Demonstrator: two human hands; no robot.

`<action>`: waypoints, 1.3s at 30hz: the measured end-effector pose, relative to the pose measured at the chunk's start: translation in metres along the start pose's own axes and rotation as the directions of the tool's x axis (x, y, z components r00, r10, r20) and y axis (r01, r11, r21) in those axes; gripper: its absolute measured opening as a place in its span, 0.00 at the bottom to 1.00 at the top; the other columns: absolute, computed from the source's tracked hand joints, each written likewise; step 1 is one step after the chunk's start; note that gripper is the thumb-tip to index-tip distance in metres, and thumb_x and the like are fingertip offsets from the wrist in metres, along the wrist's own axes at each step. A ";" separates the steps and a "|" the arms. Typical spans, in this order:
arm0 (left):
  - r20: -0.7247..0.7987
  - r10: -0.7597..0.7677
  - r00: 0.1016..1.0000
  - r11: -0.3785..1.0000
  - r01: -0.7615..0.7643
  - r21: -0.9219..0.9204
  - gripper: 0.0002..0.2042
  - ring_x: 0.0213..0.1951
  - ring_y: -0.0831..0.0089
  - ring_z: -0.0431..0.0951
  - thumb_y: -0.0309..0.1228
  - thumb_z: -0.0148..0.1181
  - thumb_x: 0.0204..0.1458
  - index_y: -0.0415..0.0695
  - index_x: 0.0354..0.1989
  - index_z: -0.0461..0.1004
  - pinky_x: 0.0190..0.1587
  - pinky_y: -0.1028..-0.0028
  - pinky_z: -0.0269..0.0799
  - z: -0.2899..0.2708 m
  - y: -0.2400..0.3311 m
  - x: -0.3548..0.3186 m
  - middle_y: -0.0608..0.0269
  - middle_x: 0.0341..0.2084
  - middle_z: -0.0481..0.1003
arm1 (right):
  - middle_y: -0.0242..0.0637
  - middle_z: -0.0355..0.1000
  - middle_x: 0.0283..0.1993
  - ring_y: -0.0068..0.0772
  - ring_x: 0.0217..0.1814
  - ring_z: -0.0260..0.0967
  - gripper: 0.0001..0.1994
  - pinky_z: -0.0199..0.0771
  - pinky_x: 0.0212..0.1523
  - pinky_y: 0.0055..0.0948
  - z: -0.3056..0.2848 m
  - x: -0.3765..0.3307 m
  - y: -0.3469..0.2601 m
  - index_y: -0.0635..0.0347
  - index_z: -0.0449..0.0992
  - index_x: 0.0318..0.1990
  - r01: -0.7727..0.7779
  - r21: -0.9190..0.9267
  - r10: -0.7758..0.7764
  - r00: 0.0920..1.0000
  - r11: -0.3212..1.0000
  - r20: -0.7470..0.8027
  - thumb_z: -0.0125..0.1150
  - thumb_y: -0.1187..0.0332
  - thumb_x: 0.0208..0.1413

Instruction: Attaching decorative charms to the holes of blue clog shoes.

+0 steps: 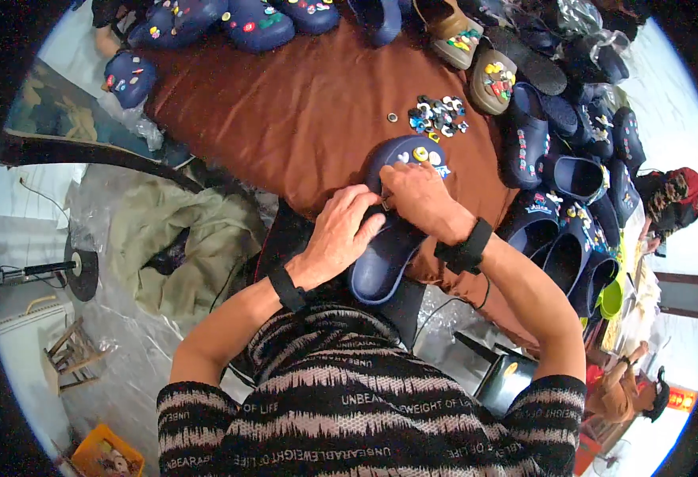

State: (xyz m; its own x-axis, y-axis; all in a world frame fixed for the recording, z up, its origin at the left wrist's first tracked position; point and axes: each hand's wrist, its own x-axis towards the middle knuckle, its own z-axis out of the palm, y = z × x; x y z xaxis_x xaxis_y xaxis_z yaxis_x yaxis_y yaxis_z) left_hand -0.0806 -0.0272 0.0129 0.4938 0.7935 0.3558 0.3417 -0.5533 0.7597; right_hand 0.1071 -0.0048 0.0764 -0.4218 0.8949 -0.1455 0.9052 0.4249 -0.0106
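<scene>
Navy clog (389, 253), one; two hands (335, 237) (422, 195) at it.

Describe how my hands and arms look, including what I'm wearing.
The left hand and right hand are ungloved. A narrow black band circles the left wrist, a wider black band the right. The short sleeves have jagged black-and-pale stripes with printed lettering.

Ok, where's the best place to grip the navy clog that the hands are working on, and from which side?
Probably the heel end of the navy clog, from the person's side: it points toward the body, its rim is exposed, and the left hand and right hand are farther up. The toe seems poorer, with charms on top.
</scene>
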 end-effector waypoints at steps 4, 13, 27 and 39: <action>-0.050 -0.016 0.999 0.999 0.014 -0.048 0.10 0.49 0.51 0.75 0.32 0.59 0.59 0.38 0.42 0.75 0.52 0.60 0.71 -0.004 -0.004 0.014 0.50 0.43 0.74 | 0.48 0.78 0.36 0.54 0.42 0.77 0.12 0.75 0.42 0.49 -0.022 0.003 0.010 0.61 0.76 0.35 -0.064 0.335 0.057 0.998 0.940 0.028 0.61 0.60 0.56; -0.012 0.018 1.000 0.999 -0.018 -0.027 0.07 0.41 0.52 0.78 0.30 0.61 0.56 0.39 0.38 0.76 0.46 0.60 0.73 -0.015 0.000 0.037 0.52 0.36 0.77 | 0.48 0.77 0.35 0.47 0.40 0.76 0.08 0.74 0.42 0.39 -0.035 -0.011 0.019 0.64 0.77 0.39 -0.053 0.594 0.068 0.998 0.802 -0.002 0.60 0.69 0.57; 0.073 0.109 0.991 0.910 -0.129 0.394 0.21 0.43 0.54 0.75 0.35 0.69 0.44 0.39 0.46 0.72 0.49 0.59 0.69 -0.008 0.029 0.029 0.53 0.38 0.73 | 0.49 0.74 0.39 0.55 0.45 0.73 0.10 0.73 0.48 0.46 -0.021 -0.032 0.023 0.61 0.76 0.44 0.113 0.652 0.047 0.974 0.750 -0.222 0.61 0.70 0.55; -0.044 0.193 0.980 0.924 -0.166 0.345 0.13 0.41 0.53 0.75 0.26 0.65 0.44 0.39 0.38 0.72 0.46 0.57 0.70 0.002 0.017 0.028 0.54 0.35 0.73 | 0.45 0.68 0.48 0.53 0.53 0.65 0.21 0.69 0.53 0.46 -0.007 -0.041 0.002 0.61 0.71 0.48 0.145 0.406 0.002 0.940 0.902 -0.340 0.67 0.78 0.43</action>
State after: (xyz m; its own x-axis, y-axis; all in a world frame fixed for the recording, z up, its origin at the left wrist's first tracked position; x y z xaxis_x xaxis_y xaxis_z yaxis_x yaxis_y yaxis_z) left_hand -0.0593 -0.0145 0.0344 0.5148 0.6824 0.5190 0.5095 -0.7304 0.4549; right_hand 0.1259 -0.0392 0.0896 -0.4123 0.8889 0.1997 0.7769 0.4576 -0.4325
